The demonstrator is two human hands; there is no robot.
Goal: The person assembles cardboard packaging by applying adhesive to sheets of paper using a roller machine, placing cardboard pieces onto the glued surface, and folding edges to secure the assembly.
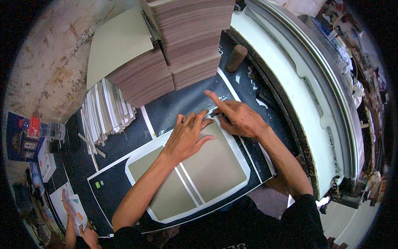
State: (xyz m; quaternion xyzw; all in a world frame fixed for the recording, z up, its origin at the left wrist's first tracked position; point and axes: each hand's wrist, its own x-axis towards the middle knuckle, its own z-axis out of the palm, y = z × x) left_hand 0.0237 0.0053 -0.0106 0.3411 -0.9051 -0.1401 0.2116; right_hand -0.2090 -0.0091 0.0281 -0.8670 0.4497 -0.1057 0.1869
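Note:
A large white paper sheet (244, 168) with cut-off corners lies on the black tabletop, bearing two grey-brown boards. The right board (222, 159) and left board (166, 195) are separated by a narrow board strip (187, 184) edged with white. My left hand (186, 135) rests palm down near the sheet's far edge, fingers and thumb apart, holding nothing. At the sheet's far corner, my right hand (240, 118) has one finger stretched out and the others bent in. Its fingertips pinch at the paper edge beside a small dark piece that I cannot make out.
Tall stacks of cut board (192, 37) and a lower stack (118, 45) stand behind. A bundle of white strips (105, 108) leans at left. A brown cylinder (236, 58) stands near a large white curved-edged machine (286, 70). Another person's hands (70, 207) hold papers at lower left.

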